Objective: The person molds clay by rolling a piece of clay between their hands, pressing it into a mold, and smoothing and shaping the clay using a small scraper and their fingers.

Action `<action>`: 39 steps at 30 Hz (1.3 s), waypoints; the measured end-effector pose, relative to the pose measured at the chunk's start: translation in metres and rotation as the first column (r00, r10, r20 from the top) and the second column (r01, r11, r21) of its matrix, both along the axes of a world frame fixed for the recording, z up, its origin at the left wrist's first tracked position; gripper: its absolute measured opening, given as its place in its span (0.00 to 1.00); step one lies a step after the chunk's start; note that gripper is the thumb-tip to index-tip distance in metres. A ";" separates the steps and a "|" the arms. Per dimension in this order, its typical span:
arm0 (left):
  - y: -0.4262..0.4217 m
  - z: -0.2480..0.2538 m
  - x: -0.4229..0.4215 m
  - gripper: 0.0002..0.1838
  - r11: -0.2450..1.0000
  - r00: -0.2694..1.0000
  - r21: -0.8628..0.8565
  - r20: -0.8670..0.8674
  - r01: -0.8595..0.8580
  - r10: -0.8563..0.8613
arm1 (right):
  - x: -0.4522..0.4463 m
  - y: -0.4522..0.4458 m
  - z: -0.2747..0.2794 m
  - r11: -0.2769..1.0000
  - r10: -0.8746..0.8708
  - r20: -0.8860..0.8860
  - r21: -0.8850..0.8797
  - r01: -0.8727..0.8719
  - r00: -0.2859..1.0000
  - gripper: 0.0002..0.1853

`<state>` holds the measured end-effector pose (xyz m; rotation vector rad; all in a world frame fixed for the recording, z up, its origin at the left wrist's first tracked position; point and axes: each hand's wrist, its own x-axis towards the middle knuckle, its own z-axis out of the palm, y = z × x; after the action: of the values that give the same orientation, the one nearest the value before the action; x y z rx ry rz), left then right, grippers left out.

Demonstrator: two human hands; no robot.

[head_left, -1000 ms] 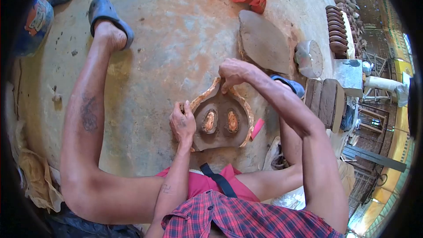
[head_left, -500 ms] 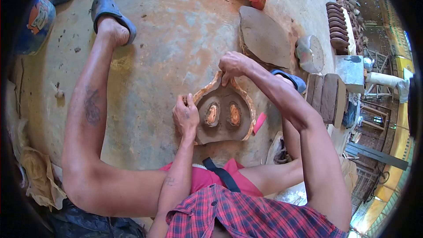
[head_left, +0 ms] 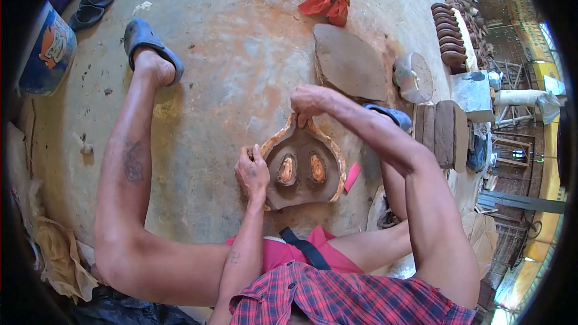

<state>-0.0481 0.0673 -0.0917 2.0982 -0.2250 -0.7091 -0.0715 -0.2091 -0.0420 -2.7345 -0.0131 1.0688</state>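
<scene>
A rounded mould lined with dark clay [head_left: 304,190] lies on the floor before me, with a rough orange-brown rim and a narrow neck at the top. Two oval raised parts with orange centres, a left one [head_left: 286,170] and a right one [head_left: 316,168], stand inside it. My left hand [head_left: 251,173] is at the mould's left rim, fingers bent and pressed together around something too small to make out. At the neck, my right hand [head_left: 308,102] has curled fingers, one digit pointing down against the clay; what lies within its grip is hidden.
Beyond the mould lie a flat clay slab [head_left: 349,63], a red cloth bundle [head_left: 326,2] and a round block [head_left: 413,77]. Clay blocks [head_left: 442,134] are stacked at the right. A pink strip [head_left: 352,177] lies beside the mould. A blue bucket [head_left: 51,54] stands far left.
The camera view has shifted slightly, so floor objects appear a little lower and further left than half a second ago. Both hands stay at the same parts of the mould.
</scene>
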 end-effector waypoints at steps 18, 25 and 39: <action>-0.003 0.009 0.000 0.18 0.998 0.999 0.053 0.046 0.020 -0.023 | -0.030 0.002 0.060 0.840 -0.493 0.537 0.089 0.535 0.684 0.18; -0.002 0.004 -0.001 0.18 0.998 0.999 0.066 0.044 0.020 -0.023 | -0.130 0.091 -0.001 0.680 -0.676 0.544 0.201 0.705 0.497 0.31; -0.005 0.001 -0.001 0.19 0.998 1.000 0.055 0.013 0.015 -0.016 | -0.127 0.115 0.006 0.676 -0.654 0.416 -0.053 0.735 0.632 0.40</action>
<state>-0.0494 0.0628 -0.0910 2.1559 -0.2315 -0.7181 -0.1987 -0.0946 -0.0358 -2.6450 1.0908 0.3316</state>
